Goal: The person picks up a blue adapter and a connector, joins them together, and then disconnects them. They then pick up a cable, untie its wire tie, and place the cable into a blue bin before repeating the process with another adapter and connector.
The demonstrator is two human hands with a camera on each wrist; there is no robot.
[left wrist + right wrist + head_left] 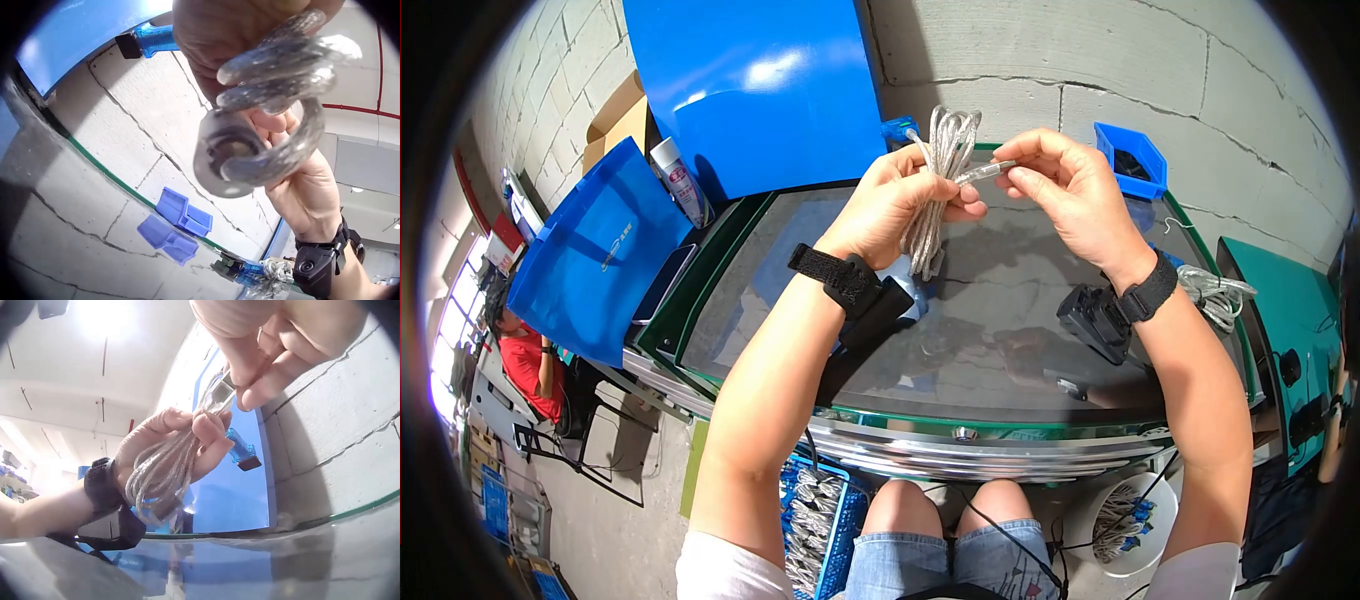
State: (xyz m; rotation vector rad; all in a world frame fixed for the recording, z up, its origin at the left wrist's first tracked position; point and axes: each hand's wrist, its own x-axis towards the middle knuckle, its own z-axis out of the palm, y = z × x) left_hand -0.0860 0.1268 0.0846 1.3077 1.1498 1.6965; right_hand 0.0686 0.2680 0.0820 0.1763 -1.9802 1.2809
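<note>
My left hand (pixel 885 205) grips a coiled bundle of clear, silvery cable (pixel 945 145) above the glass tabletop. The thumb lies across the middle of the loops. A blue connector (pixel 242 449) with a black end sticks out behind that hand in the right wrist view. One cable end carries a metal plug with a clear housing (pixel 221 392), which looks like a USB plug. My right hand (pixel 1075 190) pinches this plug's tip between thumb and fingers, just right of the coil. In the left wrist view the cable loops (pixel 281 69) partly hide the right hand.
A dark glass-topped table (pixel 1020 300) lies below the hands. On its right rests another cable bundle (pixel 1215 295); a small blue bin (pixel 1132 160) stands behind. At left are a spray can (pixel 680 182) and blue panels (pixel 760 90). Below, a blue crate (pixel 850 515) and white bucket (pixel 1165 520) hold cables.
</note>
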